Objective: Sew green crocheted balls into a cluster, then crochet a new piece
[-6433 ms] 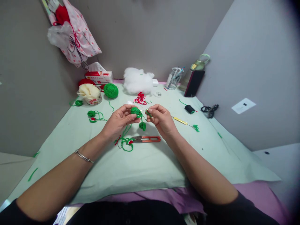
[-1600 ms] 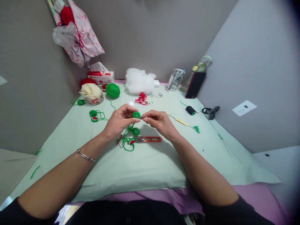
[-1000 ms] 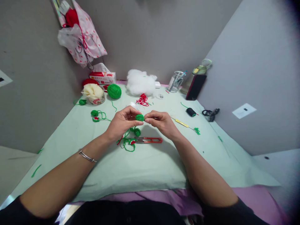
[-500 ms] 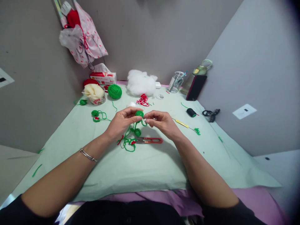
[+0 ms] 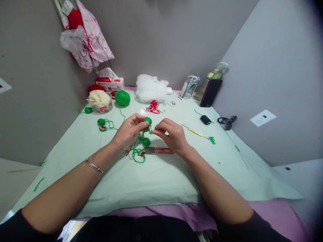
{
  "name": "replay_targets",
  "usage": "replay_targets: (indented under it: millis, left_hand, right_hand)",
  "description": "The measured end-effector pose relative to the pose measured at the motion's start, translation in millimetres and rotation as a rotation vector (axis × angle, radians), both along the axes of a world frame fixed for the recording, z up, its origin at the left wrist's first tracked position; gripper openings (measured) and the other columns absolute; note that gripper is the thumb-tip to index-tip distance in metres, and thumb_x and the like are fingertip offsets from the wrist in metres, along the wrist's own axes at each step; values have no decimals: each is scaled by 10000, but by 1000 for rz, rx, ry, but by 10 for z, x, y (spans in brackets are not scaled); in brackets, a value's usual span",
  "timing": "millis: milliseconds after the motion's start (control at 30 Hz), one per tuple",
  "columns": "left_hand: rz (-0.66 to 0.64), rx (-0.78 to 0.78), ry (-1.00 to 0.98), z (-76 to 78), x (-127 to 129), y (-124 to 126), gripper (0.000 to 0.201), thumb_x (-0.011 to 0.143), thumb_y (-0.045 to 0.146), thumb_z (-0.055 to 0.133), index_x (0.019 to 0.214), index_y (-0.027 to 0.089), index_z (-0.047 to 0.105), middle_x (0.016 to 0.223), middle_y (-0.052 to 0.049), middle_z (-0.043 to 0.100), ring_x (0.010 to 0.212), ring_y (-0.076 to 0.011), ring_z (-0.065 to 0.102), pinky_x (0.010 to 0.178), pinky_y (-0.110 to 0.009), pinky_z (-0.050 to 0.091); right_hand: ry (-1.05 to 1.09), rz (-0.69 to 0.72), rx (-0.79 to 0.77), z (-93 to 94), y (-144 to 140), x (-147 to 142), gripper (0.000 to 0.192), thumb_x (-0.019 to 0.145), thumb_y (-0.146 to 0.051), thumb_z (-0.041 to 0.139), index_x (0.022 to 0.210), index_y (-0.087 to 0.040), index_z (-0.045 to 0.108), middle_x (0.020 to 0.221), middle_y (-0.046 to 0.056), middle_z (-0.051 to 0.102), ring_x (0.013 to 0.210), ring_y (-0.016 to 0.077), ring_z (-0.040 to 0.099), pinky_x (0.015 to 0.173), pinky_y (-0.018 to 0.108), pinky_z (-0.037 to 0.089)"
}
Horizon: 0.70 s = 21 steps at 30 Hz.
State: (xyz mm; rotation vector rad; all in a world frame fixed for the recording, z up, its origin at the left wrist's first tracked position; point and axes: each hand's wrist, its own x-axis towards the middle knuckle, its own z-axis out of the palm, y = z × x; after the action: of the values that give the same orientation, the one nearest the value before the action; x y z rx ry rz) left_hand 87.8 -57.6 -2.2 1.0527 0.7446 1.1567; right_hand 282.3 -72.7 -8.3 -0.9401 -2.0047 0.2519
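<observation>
Between thumb and fingers, my left hand (image 5: pixel 130 130) grips a small green crocheted ball (image 5: pixel 148 121). A thin green yarn strand (image 5: pixel 150 129) runs down from it to the pinched fingertips of my right hand (image 5: pixel 169 134); any needle there is too small to make out. Just below, another green ball (image 5: pixel 146 142) rests on the cloth with loose strands. Red-handled thread snips (image 5: pixel 161 151) lie under my right hand, their blades beside a green yarn ring with a red centre (image 5: pixel 139 155). Some white stuffing (image 5: pixel 142 112) sits behind my left fingers.
Behind are a stuffing heap (image 5: pixel 151 88), red yarn scraps (image 5: pixel 153 107), a green yarn ball (image 5: pixel 122 98), a tub (image 5: pixel 103 105) and a tissue box (image 5: pixel 111 83). To the right lie a yellow crochet hook (image 5: pixel 195 132), black thread spool (image 5: pixel 205 119), glass (image 5: pixel 189 88) and phone (image 5: pixel 211 93).
My right hand has moved slightly down and turned, its fingertips shifting a little away from the ball. The left hand still holds the ball, which has tilted slightly.
</observation>
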Motion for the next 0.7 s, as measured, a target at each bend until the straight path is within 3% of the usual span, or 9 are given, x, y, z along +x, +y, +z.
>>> replay_targets:
  millis: [67, 133, 300, 467, 567, 700]
  left_hand:
    - [-80, -2, 34, -18, 5, -10, 327, 675, 348, 925, 859, 181, 712, 791, 12, 665, 761, -135, 595, 742, -276, 456]
    - [-155, -12, 71, -32, 2, -18, 295, 720, 362, 898, 884, 178, 735, 829, -5, 687, 792, -142, 614, 750, -276, 457]
    - [-290, -76, 110, -39, -25, -29, 305, 749, 379, 879, 965, 192, 771, 916, -29, 729, 847, -174, 671, 806, -310, 488]
    - [-367, -88, 152, -29, -20, -48, 316, 759, 398, 874, 971, 185, 777, 933, -45, 751, 854, -182, 688, 834, -324, 496]
    - [-375, -116, 124, -35, -9, -52, 330, 743, 410, 886, 959, 191, 767, 939, -43, 739, 856, -197, 709, 824, -336, 514]
    - [-361, -140, 100, -48, -14, -54, 303, 773, 406, 864, 965, 203, 749, 909, -36, 710, 860, -222, 726, 784, -354, 541]
  right_hand:
    - [-8, -55, 39, -5, -3, -1, 299, 953, -403, 688, 734, -206, 634, 725, 22, 619, 643, 136, 531, 631, 289, 427]
    - [89, -48, -30, 23, -4, 1, 322, 927, -443, 712, 726, -204, 628, 728, 17, 613, 639, 132, 523, 624, 287, 425]
    - [477, 77, -543, 163, 15, 47, 298, 878, -483, 728, 851, -187, 713, 741, -1, 636, 598, 111, 512, 598, 277, 433]
    - [609, 219, -885, 180, 50, 88, 271, 726, -400, 863, 790, -169, 736, 659, -33, 599, 572, 83, 484, 593, 254, 406]
    - [764, 167, -932, 153, 91, 111, 270, 677, -363, 881, 734, -167, 705, 646, -41, 580, 590, 74, 487, 584, 228, 413]
    - [987, 83, -920, 151, 124, 120, 360, 633, -386, 900, 793, -198, 638, 846, -11, 677, 743, 94, 606, 619, 194, 476]
